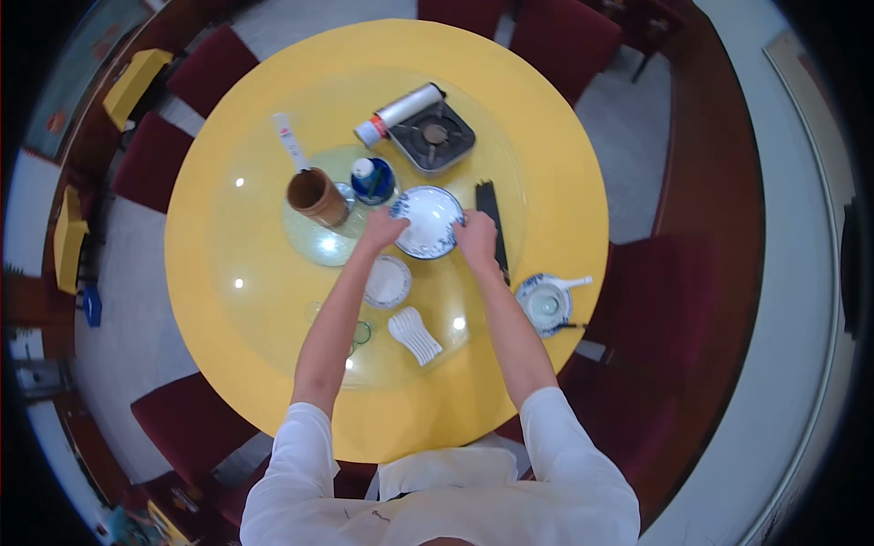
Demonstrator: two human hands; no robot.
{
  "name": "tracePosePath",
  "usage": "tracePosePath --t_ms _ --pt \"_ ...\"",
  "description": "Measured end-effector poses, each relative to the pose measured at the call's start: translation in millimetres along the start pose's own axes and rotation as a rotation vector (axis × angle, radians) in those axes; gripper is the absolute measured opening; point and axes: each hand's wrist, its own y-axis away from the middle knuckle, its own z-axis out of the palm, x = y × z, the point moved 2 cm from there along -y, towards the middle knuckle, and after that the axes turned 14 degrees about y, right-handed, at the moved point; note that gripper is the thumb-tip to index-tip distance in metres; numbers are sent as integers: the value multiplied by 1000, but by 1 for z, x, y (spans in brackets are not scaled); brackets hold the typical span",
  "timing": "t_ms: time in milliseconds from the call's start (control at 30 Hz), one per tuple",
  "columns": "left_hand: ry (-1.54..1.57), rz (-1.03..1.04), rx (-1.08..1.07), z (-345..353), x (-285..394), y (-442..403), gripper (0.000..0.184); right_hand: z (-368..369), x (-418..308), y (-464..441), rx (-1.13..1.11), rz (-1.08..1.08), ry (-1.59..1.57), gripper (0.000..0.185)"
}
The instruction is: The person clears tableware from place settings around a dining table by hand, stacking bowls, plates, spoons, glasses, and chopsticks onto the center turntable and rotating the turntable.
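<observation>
Both my hands hold a white plate [428,222] with a blue floral rim, near the middle of the round yellow table. My left hand [386,227] grips its left edge, and my right hand [476,238] grips the right edge. A small white bowl [388,280] sits just below the plate, and under that lies a stack of white spoons [414,336]. Dark chopsticks [492,223] lie beside my right hand. Up and to the left of the plate are a blue container [372,181] with a white top and a brown cylindrical pot [315,197].
A portable stove [433,136] with a gas canister [399,113] stands at the back of the yellow table [218,300]. A place setting [543,304] with bowl and spoon is at the right edge. Green-rimmed glasses [362,333] stand lower left. Dark red chairs [214,69] surround the table.
</observation>
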Motion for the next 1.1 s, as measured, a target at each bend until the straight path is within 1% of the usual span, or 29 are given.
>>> tracePosePath --t_ms 67,133,167,267,333,400,467,533,567,633,667,733,767,833,933,967,1067,1100 --pt "-59 34 2 1 -11 0 60 7 5 2 40 37 -37 28" --pt "-146 249 156 -1 4 21 56 3 4 6 4 55 -75 32" --pt "-189 354 239 -4 14 37 54 -3 3 13 8 61 -117 30" --pt "142 226 120 -13 72 108 42 -31 8 47 23 27 -292 28" --pt "274 145 11 -10 86 156 36 -43 27 82 39 5 -387 26" --pt "387 39 -97 3 78 201 32 -57 61 131 61 5 -449 24" --pt "476 -82 -222 25 60 238 29 -67 107 182 82 109 -474 20" --pt "711 -253 -344 59 48 259 30 -79 160 229 99 208 -390 19" --pt "836 -354 -410 76 39 273 31 -88 179 254 60 316 -378 18" --pt "1083 -547 -381 117 16 280 34 -113 220 276 -4 495 -341 17" --pt "1191 -647 -364 137 4 285 36 -117 239 281 27 487 -344 21" --pt "1308 -712 -308 173 -11 288 38 -122 265 278 49 605 -540 26" --pt "1359 -747 -274 188 -18 288 40 -125 274 273 54 651 -551 27" --pt "1364 -711 -238 213 -27 281 40 -132 286 254 55 734 -575 30" --pt "1400 -695 -150 236 -27 268 41 -131 308 223 69 760 -365 31" --pt "1419 -695 -109 242 -25 264 41 -128 314 214 53 754 -345 33" --pt "1395 -612 -91 260 -27 252 43 -107 347 194 -44 625 -258 36" --pt "1407 -616 -57 263 -24 248 41 -106 348 188 -64 575 -230 34"
